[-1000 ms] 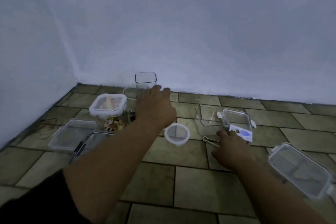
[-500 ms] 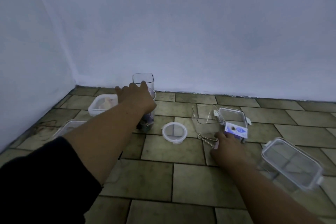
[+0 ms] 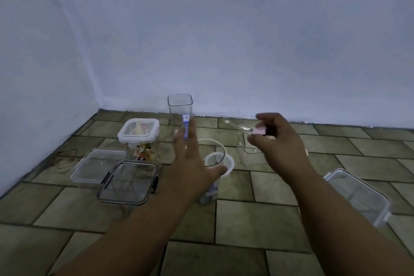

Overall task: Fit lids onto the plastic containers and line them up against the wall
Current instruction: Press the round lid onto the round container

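Note:
My left hand [image 3: 190, 163] grips a clear round jar [image 3: 212, 159], thumb around its near side; the jar leans a little. Directly behind the jar, a round white-rimmed lid [image 3: 229, 163] lies on the floor. My right hand [image 3: 280, 141] is raised and pinches a clear rectangular lid [image 3: 257, 130] by its pale clip, above an open clear container [image 3: 248, 152]. A tall square open container [image 3: 180, 105] stands against the wall. A square container with a white lid [image 3: 139, 130] stands to the left.
A shallow clear tray [image 3: 94, 166] and a dark-rimmed lid [image 3: 128, 182] lie at the left on the tiled floor [image 3: 246, 219]. A lidded rectangular container [image 3: 358, 195] sits at the right. Two white walls meet in the corner at the far left.
My left hand took the round jar and brought it toward the middle, in front of the round lid. My right hand rose from the floor with the clear lid.

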